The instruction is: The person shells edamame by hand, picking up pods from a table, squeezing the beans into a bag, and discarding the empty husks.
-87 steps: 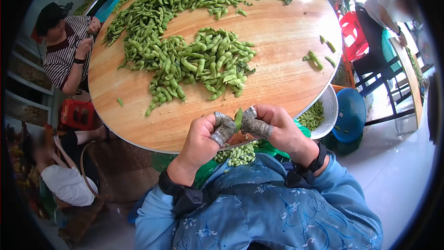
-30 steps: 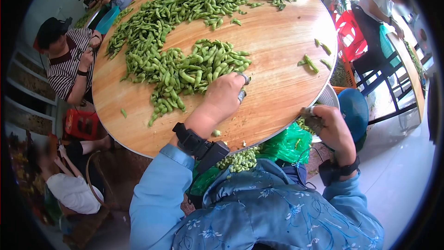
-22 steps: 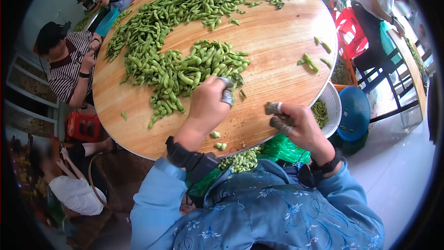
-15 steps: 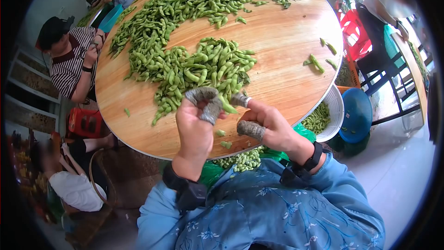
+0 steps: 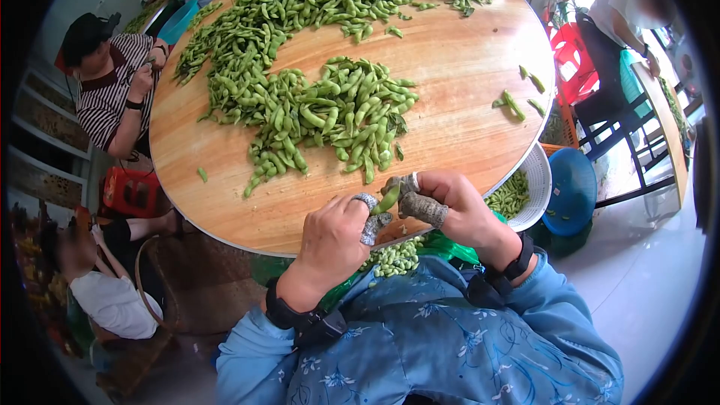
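Observation:
A green edamame pod (image 5: 388, 199) is pinched between my two hands at the table's near edge. My left hand (image 5: 335, 234) is closed on its lower left end, with grey wraps on thumb and forefinger. From the other side my right hand (image 5: 459, 208), its thumb and forefinger also wrapped, grips the pod. Below them, shelled beans (image 5: 396, 258) lie in a green plastic bag (image 5: 451, 249) at my lap. Just beyond my hands a large pile of edamame pods (image 5: 322, 112) spreads over the round wooden table (image 5: 465, 97).
To the right, a white basket (image 5: 541, 189) holds pods, beside a blue basin (image 5: 576, 180). A few loose pods (image 5: 514, 105) lie on the table's right side. A person in a striped shirt (image 5: 112, 94) works at the left edge; a red stool (image 5: 131, 193) stands below.
My hands have come closer together and toward me, over the table's near edge. The pod has come with them, away from the pile, and both hands now grip it.

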### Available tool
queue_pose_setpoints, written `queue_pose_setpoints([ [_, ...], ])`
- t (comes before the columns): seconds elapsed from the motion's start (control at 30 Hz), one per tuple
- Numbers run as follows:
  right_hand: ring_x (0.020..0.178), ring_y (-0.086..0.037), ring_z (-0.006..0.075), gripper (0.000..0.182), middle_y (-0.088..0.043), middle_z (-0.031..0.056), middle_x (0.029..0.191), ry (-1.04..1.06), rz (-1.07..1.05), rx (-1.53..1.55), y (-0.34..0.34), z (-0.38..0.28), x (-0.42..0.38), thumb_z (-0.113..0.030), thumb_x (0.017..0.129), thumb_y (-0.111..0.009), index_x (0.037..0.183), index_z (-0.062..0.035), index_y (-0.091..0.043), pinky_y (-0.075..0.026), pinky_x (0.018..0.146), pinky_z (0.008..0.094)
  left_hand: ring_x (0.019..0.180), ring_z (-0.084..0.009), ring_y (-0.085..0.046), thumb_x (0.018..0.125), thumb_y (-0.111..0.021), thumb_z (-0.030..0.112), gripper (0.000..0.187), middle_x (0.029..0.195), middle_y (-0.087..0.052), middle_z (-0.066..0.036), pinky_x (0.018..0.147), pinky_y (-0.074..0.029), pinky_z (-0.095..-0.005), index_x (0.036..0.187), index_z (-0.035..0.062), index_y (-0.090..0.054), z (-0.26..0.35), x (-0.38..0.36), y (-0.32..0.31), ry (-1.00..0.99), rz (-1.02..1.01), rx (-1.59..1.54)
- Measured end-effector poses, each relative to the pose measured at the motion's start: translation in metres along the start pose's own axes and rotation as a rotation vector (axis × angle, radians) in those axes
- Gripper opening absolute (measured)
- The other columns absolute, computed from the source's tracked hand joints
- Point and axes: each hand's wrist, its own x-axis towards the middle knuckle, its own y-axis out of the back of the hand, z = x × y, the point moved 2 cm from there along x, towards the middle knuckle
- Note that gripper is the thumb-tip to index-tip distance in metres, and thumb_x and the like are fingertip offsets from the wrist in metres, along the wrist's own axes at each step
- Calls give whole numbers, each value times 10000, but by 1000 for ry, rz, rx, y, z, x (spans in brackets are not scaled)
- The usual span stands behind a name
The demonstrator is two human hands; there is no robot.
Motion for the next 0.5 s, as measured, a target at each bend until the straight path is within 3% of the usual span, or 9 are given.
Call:
queue_pose_setpoints([
  [0.23, 801, -526, 66, 236, -598, 14, 861, -50, -41, 66, -3, 1, -5, -197, 902, -494, 970, 16, -570, -430, 722, 231, 663, -316, -542, 664, -537, 33, 108, 666, -526, -121, 550, -415, -415, 768, 25, -506, 2, -2, 0, 14, -15, -41],
  [0.5, 760, -526, 61, 225, -596, 8, 822, -103, -29, 21, -1, -3, -8, -197, 899, -502, 940, 11, -577, -434, 681, 222, 681, -311, -543, 621, -520, -2, 141, 689, -536, -121, 552, -417, -414, 757, 27, -499, 2, -3, -1, -21, -68, -5],
])
